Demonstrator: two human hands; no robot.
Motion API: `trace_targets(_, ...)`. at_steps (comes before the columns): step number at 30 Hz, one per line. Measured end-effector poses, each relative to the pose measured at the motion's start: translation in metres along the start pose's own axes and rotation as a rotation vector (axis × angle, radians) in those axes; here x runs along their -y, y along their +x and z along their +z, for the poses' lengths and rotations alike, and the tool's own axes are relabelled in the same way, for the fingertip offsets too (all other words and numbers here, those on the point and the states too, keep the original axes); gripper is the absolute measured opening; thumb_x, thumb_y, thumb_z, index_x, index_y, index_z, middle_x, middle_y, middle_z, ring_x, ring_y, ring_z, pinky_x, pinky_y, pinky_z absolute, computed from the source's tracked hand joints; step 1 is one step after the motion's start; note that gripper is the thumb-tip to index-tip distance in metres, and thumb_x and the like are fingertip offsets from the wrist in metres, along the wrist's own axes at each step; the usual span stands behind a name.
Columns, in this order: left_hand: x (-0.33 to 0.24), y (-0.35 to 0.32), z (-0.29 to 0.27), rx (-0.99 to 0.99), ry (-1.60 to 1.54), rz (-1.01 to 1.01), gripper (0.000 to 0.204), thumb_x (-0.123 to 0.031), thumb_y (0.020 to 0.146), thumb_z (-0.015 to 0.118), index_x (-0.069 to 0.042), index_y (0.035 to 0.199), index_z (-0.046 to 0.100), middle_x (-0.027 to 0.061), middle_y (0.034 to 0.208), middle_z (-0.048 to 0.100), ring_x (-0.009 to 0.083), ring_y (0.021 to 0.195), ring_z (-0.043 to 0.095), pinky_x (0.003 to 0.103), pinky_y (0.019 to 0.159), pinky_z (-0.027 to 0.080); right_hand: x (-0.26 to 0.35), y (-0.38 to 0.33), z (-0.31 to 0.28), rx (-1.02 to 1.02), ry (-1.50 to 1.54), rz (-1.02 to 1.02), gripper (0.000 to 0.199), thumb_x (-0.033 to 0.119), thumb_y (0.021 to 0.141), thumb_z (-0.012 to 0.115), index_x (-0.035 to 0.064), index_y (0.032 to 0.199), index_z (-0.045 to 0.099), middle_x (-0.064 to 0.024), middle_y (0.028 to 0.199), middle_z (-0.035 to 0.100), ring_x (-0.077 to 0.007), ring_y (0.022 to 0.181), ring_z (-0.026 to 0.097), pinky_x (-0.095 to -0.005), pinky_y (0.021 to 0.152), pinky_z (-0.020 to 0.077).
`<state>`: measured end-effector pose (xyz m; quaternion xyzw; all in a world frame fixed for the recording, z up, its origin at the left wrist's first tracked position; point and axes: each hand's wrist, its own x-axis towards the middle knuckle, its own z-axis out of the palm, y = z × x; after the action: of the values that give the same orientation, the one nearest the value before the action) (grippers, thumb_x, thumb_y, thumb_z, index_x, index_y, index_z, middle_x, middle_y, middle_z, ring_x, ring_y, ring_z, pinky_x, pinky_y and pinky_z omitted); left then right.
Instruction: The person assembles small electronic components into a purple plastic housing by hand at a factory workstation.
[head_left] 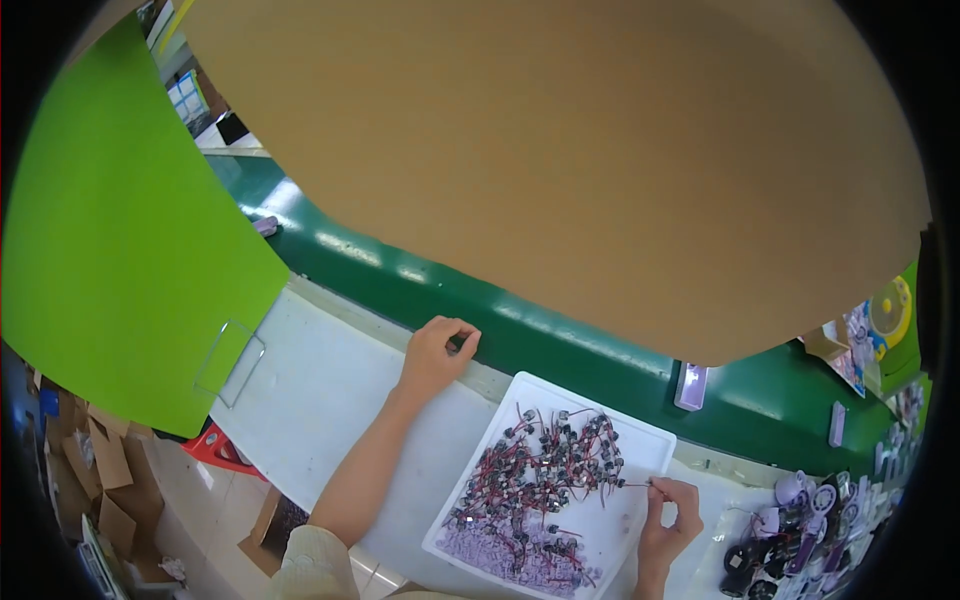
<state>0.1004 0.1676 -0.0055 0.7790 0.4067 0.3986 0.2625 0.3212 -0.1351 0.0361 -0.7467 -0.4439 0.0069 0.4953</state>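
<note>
My left hand (437, 352) rests at the far edge of the white table (320, 400), its fingers curled loosely beside the green conveyor belt (480, 300); I cannot make out anything in it. My right hand (668, 515) pinches a small part with thin red wires (640, 486) at the right rim of a white tray (650, 440). The tray holds a heap of several small dark parts with red wires (545, 465) and pale purple pieces (500, 548) at its near end.
A large tan board (560, 150) hangs over the belt and a green panel (120, 260) stands at the left. Purple pieces (690, 385) lie on the belt. Purple and black parts (790, 530) crowd the right. Cardboard boxes (100, 480) sit on the floor at the left.
</note>
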Motion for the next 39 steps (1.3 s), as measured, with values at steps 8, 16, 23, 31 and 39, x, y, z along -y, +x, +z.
trace_targets(8,0.01,-0.003,-0.001,-0.023,0.071,0.014,0.011,-0.018,0.083,0.07,-0.007,0.082,0.067,0.0061,0.078,0.066,0.0222,0.076,0.063,0.035,0.072,0.051,0.006,-0.009,0.006,0.038,-0.026,-0.035,0.016,-0.008,0.076,0.068,0.0022,0.088,0.069,-0.0115,0.097,0.065,-0.022,0.089,0.06,-0.0286,0.067,0.0487)
trace_targets(16,0.018,-0.002,0.003,-0.032,0.132,0.095,0.012,-0.019,0.082,0.069,-0.008,0.078,0.064,0.0012,0.075,0.067,0.0209,0.077,0.062,0.036,0.079,0.044,-0.007,-0.014,0.009,0.192,-0.018,-0.188,0.02,-0.009,0.068,0.071,0.0028,0.085,0.069,-0.011,0.098,0.064,-0.0268,0.088,0.057,-0.0347,0.075,0.047)
trace_targets(23,0.017,-0.003,0.002,-0.07,0.136,0.119,0.012,-0.018,0.082,0.069,-0.008,0.077,0.063,0.0019,0.074,0.066,0.022,0.075,0.061,0.036,0.077,0.044,0.005,-0.006,0.01,0.175,-0.075,-0.216,0.013,0.005,0.079,0.073,0.0089,0.092,0.073,-0.0114,0.094,0.068,-0.0285,0.088,0.062,-0.0359,0.077,0.0497)
trace_targets(31,0.013,-0.004,0.002,-0.053,0.155,0.116,0.009,-0.016,0.082,0.07,-0.009,0.079,0.066,0.0019,0.075,0.066,0.0209,0.076,0.062,0.035,0.076,0.044,0.007,-0.01,0.01,0.151,-0.158,-0.199,0.017,0.005,0.078,0.076,0.0112,0.093,0.075,-0.0132,0.107,0.066,-0.0297,0.099,0.061,-0.0373,0.081,0.0496)
trace_targets(39,0.011,-0.003,0.005,-0.05,0.138,0.125,0.011,-0.016,0.082,0.068,-0.008,0.076,0.064,0.0025,0.071,0.065,0.022,0.072,0.061,0.037,0.075,0.044,0.017,-0.009,0.013,0.18,-0.093,-0.044,0.018,0.004,0.078,0.072,0.0104,0.095,0.074,-0.0135,0.109,0.065,-0.0305,0.102,0.06,-0.0391,0.085,0.0489)
